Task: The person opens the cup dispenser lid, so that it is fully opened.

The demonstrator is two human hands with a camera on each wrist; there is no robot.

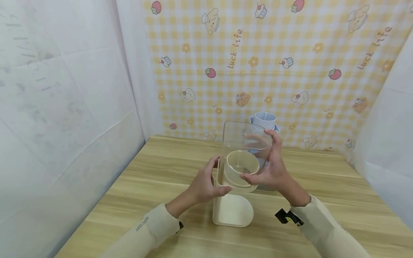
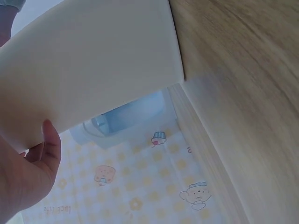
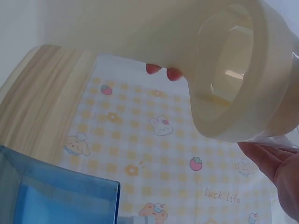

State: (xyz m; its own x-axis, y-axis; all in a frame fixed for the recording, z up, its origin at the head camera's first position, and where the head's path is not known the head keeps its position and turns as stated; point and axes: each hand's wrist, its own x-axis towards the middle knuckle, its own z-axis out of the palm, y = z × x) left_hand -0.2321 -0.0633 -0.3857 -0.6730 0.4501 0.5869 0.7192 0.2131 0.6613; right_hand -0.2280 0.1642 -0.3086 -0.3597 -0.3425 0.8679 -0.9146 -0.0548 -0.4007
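Note:
In the head view a cream plastic stand [image 1: 233, 211] has a flat rounded base, an upright back panel and a round ring [image 1: 242, 154]. My left hand [image 1: 203, 184] grips the panel's left side, thumb in front and fingers behind; in the left wrist view that hand [image 2: 28, 177] lies at the edge of the panel [image 2: 103, 60]. My right hand [image 1: 272, 172] holds a clear plastic container [image 1: 235, 134] that overlaps the ring, its thumb across the ring's front. In the right wrist view the right hand [image 3: 278, 175] sits below the cream ring [image 3: 219, 128].
Behind the right hand, near the back cloth, stands a blue holder [image 1: 265, 117] with a round opening and pointed side tabs. A blue box-shaped piece [image 3: 70, 200] shows low in the right wrist view. A checked cloth [image 1: 267, 82] hangs behind the wooden table [image 1: 142, 200].

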